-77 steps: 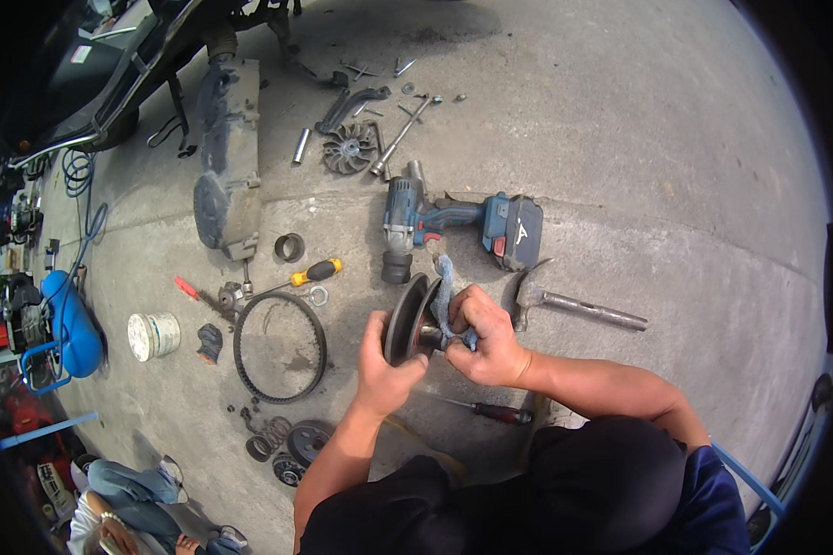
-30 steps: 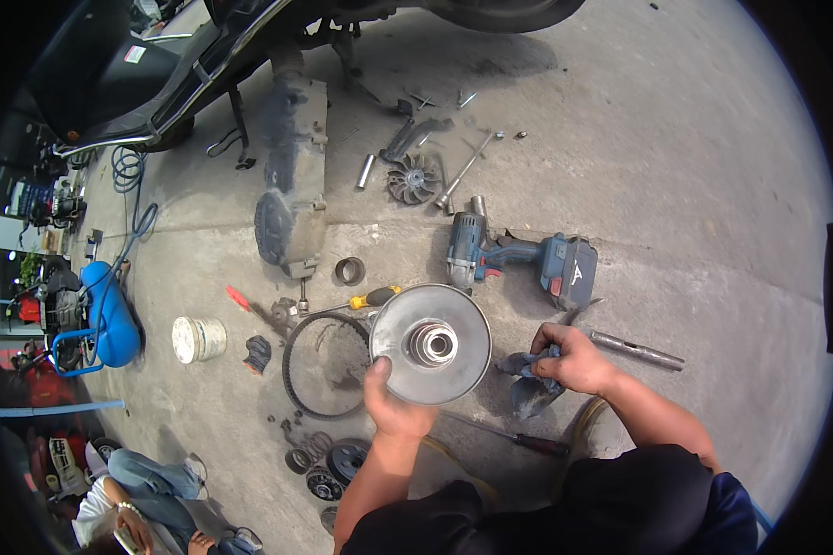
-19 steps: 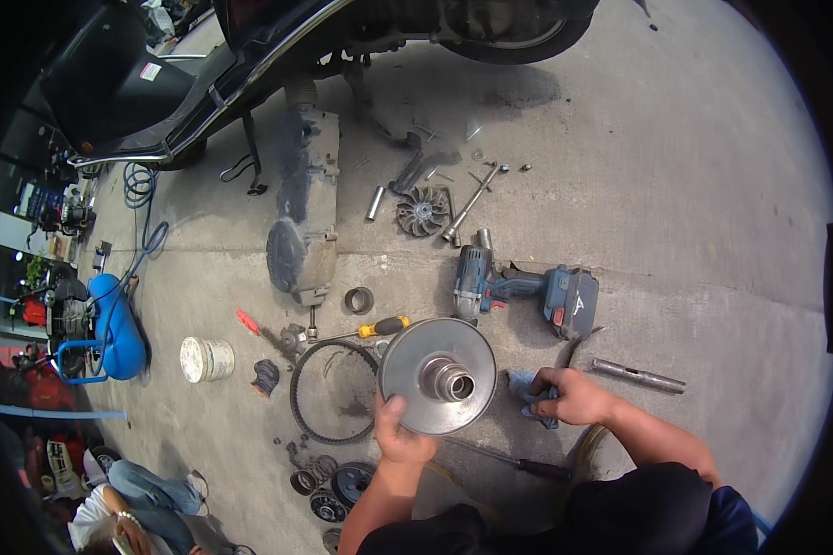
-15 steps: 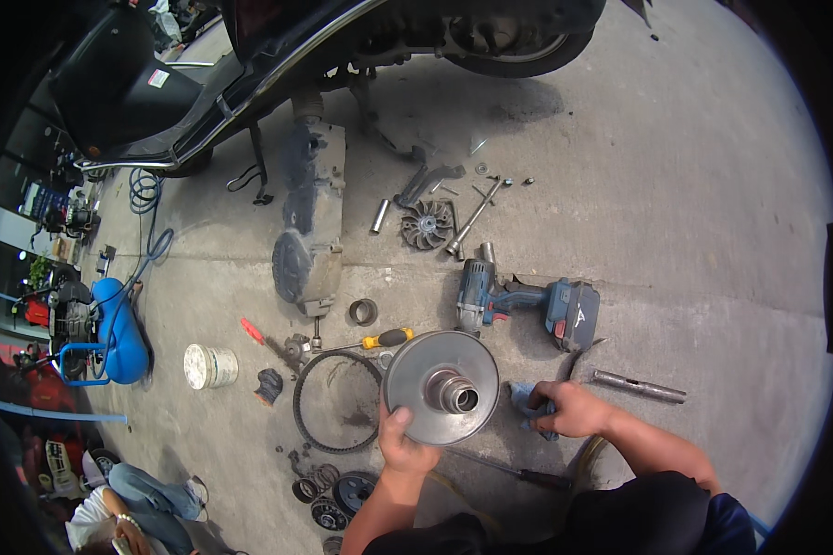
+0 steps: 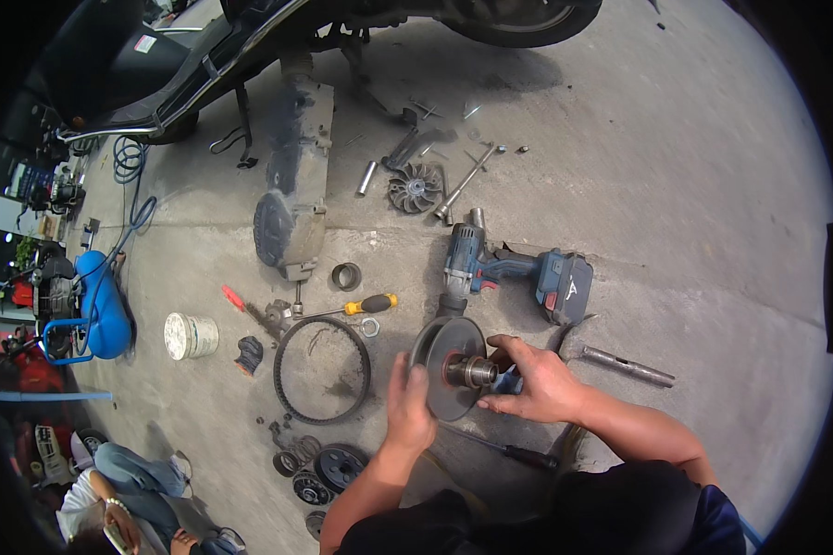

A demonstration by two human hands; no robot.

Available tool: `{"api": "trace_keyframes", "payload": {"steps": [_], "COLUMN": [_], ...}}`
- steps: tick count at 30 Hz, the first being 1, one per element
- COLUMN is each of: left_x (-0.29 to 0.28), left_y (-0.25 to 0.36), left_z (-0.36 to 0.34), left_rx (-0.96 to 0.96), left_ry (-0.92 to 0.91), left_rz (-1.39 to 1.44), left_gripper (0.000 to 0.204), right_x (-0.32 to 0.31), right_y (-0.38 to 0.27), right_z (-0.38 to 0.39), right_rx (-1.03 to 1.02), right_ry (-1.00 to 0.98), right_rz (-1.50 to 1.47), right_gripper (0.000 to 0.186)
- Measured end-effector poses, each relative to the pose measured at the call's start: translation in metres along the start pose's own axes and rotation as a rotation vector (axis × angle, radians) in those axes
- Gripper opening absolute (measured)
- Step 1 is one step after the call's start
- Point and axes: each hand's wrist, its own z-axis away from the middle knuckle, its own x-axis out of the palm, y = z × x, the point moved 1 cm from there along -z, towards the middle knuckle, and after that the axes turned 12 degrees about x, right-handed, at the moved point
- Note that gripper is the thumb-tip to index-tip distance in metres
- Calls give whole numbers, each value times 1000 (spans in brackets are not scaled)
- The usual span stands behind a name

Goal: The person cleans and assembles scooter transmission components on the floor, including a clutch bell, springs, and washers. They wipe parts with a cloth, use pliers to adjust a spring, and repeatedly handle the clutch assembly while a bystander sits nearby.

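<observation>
One metal disc [image 5: 455, 403] stands between the left hand [image 5: 411, 421], clamped on its edge, and the right hand [image 5: 546, 381], thumb and forefinger apart. Its hub [image 5: 472, 372] points toward that gap.

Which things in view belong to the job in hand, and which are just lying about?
Likely the job:
- hubbed metal disc, in left hand
- blue cloth, at right hand

Apparently lying about, untouched:
- cordless power tool
- hammer
- toothed belt
- white tub

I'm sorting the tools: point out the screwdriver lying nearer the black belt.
The yellow-and-black-handled screwdriver, just beyond the belt; the other screwdriver, dark-handled, lies farther right.
</observation>
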Motion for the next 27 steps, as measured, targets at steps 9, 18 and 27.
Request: {"api": "trace_keyframes", "payload": {"steps": [9, 18, 27], "left_x": [-2, -4, -10], "left_y": [-23, -23, -33], "left_z": [1, 4, 6], "left_rx": [1, 40, -25], "left_ry": [-165, -180, -98], "left_rz": [-149, -181, -148], "left_gripper": [43, 49, 50], "right_x": [20, 19, 20], "right_y": [0, 2, 1], "right_z": [-1, 2, 5], "right_rx": [-48, -50, 115], "right_ry": [83, 153, 65], "right_rz": [-20, -22, 26], "right_gripper": [54, 55, 62]}}
